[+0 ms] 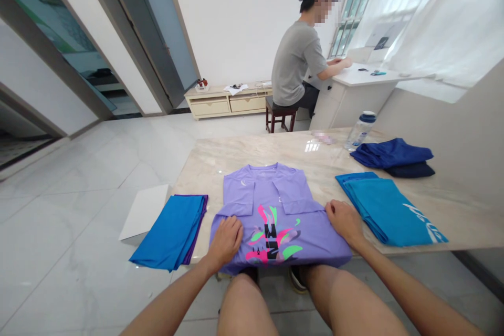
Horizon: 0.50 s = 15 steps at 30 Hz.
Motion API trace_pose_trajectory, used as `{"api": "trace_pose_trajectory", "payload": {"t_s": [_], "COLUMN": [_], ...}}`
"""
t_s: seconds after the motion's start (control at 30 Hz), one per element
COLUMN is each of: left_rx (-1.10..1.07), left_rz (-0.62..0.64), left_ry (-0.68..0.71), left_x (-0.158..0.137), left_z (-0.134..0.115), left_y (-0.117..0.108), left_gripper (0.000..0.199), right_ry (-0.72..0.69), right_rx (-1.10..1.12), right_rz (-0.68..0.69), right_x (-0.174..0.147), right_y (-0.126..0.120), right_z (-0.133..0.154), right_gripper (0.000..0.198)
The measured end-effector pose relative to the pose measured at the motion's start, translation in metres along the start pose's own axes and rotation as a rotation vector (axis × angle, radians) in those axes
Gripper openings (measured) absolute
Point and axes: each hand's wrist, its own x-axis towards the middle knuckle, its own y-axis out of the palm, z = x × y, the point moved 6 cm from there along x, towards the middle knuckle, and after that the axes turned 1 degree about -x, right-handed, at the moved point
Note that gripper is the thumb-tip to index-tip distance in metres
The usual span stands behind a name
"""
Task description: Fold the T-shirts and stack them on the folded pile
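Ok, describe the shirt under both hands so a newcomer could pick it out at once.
On the marble table, at the middle of its near edge, lies the lilac T-shirt, its hem hanging over the edge. The left hand and right hand press on it. Unlike the plain blue folded garments either side, it carries a pink, green and black print.

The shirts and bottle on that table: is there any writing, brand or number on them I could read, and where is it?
Purple shirt: black letters inside the pink and green graphic, upside down to the camera and too distorted to read.
Purple shirt, chest: small white logo, too small to read.
Teal shirt: white lettering at its right edge, cut off and unreadable.
Water bottle: label too blurred to read.
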Motion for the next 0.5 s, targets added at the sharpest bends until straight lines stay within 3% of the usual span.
{"api": "trace_pose_trajectory", "payload": {"t_s": [0.5], "left_rx": [0.019], "left_rz": [0.015], "left_ry": [-0.007], "left_x": [0.0003], "left_z": [-0.0026], "left_y": [-0.0029], "left_gripper": [0.027], "right_ry": [0.016], "right_rx": [-0.013], "right_rz": [0.025], "right_x": [-0.0002], "right_y": [-0.0033], "right_z": [0.0017], "right_gripper": [0.04]}}
